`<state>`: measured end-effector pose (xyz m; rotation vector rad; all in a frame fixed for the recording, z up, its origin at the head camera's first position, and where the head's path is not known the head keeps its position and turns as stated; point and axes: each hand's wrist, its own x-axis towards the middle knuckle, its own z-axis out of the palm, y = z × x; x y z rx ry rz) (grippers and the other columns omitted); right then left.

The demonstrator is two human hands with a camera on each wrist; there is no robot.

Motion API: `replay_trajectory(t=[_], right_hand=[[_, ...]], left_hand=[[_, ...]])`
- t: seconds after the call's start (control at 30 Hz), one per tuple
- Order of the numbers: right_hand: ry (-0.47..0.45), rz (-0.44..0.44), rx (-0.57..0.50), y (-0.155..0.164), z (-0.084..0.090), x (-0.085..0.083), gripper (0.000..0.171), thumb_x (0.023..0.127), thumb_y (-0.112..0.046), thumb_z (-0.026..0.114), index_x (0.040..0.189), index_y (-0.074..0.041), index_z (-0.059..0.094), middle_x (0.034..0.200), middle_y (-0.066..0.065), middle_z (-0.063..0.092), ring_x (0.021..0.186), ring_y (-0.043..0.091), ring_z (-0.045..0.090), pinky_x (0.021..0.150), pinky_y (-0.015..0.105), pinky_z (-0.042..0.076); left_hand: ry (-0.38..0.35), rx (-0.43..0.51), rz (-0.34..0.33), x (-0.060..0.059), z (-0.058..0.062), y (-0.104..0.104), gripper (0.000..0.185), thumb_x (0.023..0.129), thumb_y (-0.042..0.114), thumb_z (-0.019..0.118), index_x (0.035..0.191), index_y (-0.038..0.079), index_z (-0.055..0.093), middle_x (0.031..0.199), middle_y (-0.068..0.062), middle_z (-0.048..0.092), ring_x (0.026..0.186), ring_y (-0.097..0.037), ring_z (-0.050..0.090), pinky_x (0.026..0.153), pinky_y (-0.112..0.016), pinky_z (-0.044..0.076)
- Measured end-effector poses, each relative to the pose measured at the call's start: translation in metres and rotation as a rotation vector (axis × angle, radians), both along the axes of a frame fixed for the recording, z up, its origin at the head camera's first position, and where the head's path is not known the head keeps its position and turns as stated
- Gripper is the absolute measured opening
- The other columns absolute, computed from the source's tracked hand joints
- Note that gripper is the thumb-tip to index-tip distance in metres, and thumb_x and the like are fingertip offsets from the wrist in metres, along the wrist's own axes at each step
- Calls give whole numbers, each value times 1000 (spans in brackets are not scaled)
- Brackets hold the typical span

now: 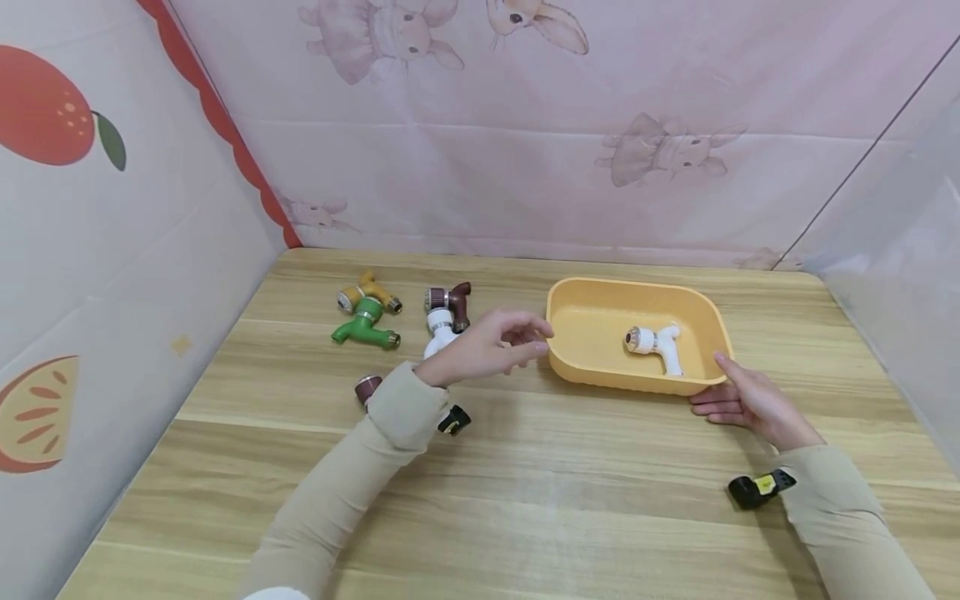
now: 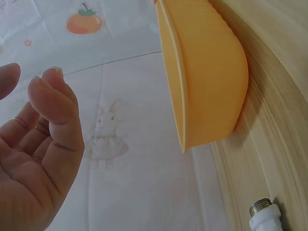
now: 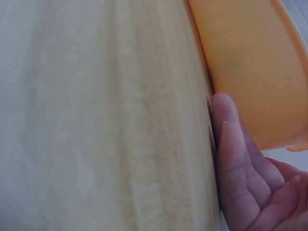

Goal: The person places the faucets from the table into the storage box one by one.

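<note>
My left hand [image 1: 491,343] is hovering just off the left end of the shallow yellow plastic tub [image 1: 570,367], its fingers [image 2: 50,103] loosely curled toward the thumb and holding nothing, the palm facing the tub's outer wall without touching it. My right hand [image 1: 750,402] is lying against the tub's near right corner, fingers [image 3: 231,144] straight and pressed together along the wall with one fingertip up at the rim, which I judge is steadying the tub so it is not sliding on the smooth wood. Inside the tub, toward its right half, the white plastic faucet with a brass-coloured threaded end [image 1: 658,342] is lying on its side on the floor of the tub, touched by neither hand. To the left of the tub, just behind my left wrist, another white faucet paired with a dark brown one [image 1: 447,312] is lying on the pale wooden table [image 1: 525,500]; further left of the tub a green faucet and a mustard-yellow one [image 1: 366,313] are lying together, well apart from it. A small brown piece [image 1: 367,388] is peeking out beside my left sleeve, too hidden to name.
</note>
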<state>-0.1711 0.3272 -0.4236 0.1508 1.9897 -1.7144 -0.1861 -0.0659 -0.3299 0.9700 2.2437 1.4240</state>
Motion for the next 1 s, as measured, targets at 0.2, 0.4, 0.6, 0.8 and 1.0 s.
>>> replay_trajectory(t=[0.2,0.4,0.6,0.8,1.0], right_hand=[[3,5,-8,0,-1,0,67,95,-51,27,122,10,31,87,9,69,82,20,66,73,32,52],[9,15,-25,1,0,-1,67,95,-50,27,122,11,31,87,10,69,81,21,66,72,33,52],[6,1,-13,1,-2,0,69,95,-52,28,123,11,29,87,9,69,81,20,66,73,33,52],[9,2,-14,1,-2,0,73,93,-54,29,123,13,29,87,10,69,82,21,66,73,33,52],[-2,-2,-16,1,-2,0,73,93,-54,30,124,12,27,88,10,69,82,21,66,74,33,52]], left_hand=[[0,-1,7,4,-4,-5,22,92,12,53,112,3,58,81,-5,58,69,-25,54,51,-28,46],[18,-1,38,7,-7,-12,21,92,14,54,111,5,59,78,-5,58,67,-21,54,51,-31,48],[40,-4,66,9,-11,-20,22,91,13,55,111,4,59,78,-4,59,68,-26,55,50,-30,47],[61,-8,68,12,-13,-28,21,92,13,55,110,4,60,80,-4,60,67,-24,56,51,-29,48],[58,-29,88,17,-14,-36,20,91,12,55,109,4,59,80,-3,60,66,-30,55,50,-28,47]])
